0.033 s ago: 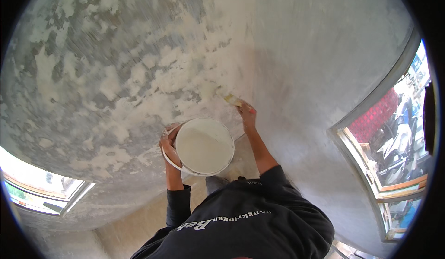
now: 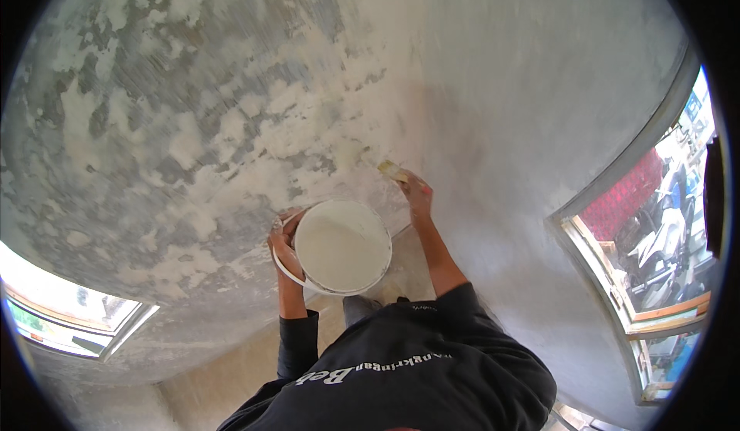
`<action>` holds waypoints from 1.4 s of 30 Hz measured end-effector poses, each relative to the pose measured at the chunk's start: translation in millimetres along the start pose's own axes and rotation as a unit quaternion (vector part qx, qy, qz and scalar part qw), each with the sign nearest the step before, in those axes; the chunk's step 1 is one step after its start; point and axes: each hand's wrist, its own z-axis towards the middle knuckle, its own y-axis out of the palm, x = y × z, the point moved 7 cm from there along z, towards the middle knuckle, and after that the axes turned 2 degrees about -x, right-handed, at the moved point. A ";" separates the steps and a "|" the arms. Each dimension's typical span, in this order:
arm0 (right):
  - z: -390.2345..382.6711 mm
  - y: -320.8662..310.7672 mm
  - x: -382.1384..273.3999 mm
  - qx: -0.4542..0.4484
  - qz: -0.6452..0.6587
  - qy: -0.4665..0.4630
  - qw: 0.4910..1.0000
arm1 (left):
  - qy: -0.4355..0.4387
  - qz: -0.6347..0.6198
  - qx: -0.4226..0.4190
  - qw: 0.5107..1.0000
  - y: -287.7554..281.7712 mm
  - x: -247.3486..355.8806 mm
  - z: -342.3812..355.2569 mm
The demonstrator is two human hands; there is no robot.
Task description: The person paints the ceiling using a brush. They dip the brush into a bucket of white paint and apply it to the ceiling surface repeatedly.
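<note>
My left hand (image 2: 286, 237) is closed on the left side of a white bucket (image 2: 344, 246), whose handle loops around the wrist. Pale, creamy paint or a similar coating fills the part of the bucket that shows. In my right hand (image 2: 418, 194) is a paintbrush (image 2: 392, 172) with a yellowish head, its grip mostly covered by the fingers. The brush is above and to the right of the bucket, close to the grey wall (image 2: 308, 146) with its pale patches. Whether the bristles touch the wall, I cannot tell.
A smoother grey wall (image 2: 509, 99) meets the patchy one at a corner. On the right, a wood-framed window (image 2: 663, 315) shows motorbikes and a red patterned cloth outside. Another window (image 2: 69, 308) is at the lower left. Brownish floor (image 2: 223, 354) shows below.
My right hand and the brush have shifted a little to the right and downward. The bucket and my left hand have drifted slightly the same way.
</note>
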 end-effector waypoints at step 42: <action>-138.5 83.2 -117.3 -0.128 -0.663 -0.104 0.730 | 0.101 0.112 -0.210 0.966 127.1 -1.7 3.5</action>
